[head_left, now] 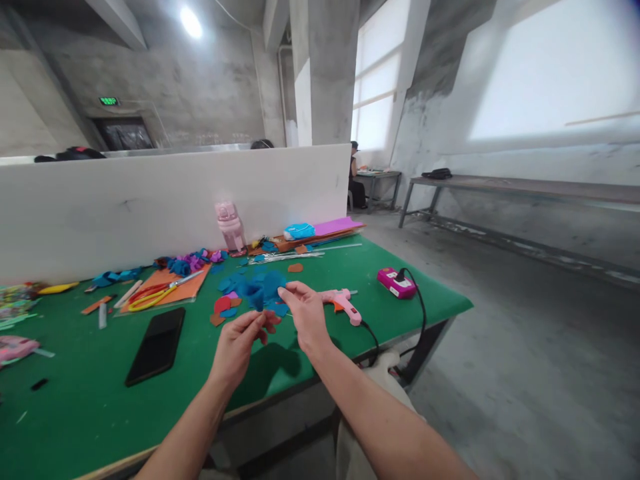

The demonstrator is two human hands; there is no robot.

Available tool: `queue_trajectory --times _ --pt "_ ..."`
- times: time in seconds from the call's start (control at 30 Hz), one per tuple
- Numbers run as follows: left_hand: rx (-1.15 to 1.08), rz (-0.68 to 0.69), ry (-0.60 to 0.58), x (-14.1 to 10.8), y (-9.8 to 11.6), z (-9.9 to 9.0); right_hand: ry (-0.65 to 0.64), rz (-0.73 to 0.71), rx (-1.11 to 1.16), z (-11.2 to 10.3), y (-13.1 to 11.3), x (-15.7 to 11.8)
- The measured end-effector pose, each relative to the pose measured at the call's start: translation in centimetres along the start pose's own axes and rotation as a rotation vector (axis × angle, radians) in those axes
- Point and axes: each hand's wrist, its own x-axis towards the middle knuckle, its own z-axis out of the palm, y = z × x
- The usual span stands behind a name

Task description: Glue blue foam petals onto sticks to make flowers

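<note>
Just below the middle of the frame, a folded blue piece (255, 295) stands up from the left hand (237, 340), its base pinched between thumb and finger. The right hand (309, 319) has thumb and fingertips closed on the edge of a round blue piece (273, 283) just beside it. The hands are near each other but apart; whether the two pieces touch or are joined, I cannot tell.

The left pinch looks best kept low and light — squeezed higher, the folds would likely flatten. The right does well to hold only the rim, leaving the face open (soft sheet like this probably creases under a heavy thumb). Lining up the edges before pressing should keep the shape even.

Loose blue, red and brown cutouts (223, 305) lie around and behind the fingers, so a little lift helps avoid catching one. Right of centre, the pink glue gun (341, 299) lies near the right wrist — worth keeping skin off its nozzle, since it may be hot. Lower left, a black phone (156, 347) rests on the green tabletop (90, 407).
</note>
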Motion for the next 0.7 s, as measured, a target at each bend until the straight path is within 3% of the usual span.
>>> queue_trajectory --times 0.2,0.7 --pt "-0.103 -0.099 -0.049 -0.02 -0.2 0.07 0.0 0.046 -0.01 0.35 0.12 -0.07" --pt "0.078 0.001 -0.039 0.12 0.23 0.19 -0.122 0.01 -0.035 0.09 -0.08 -0.39"
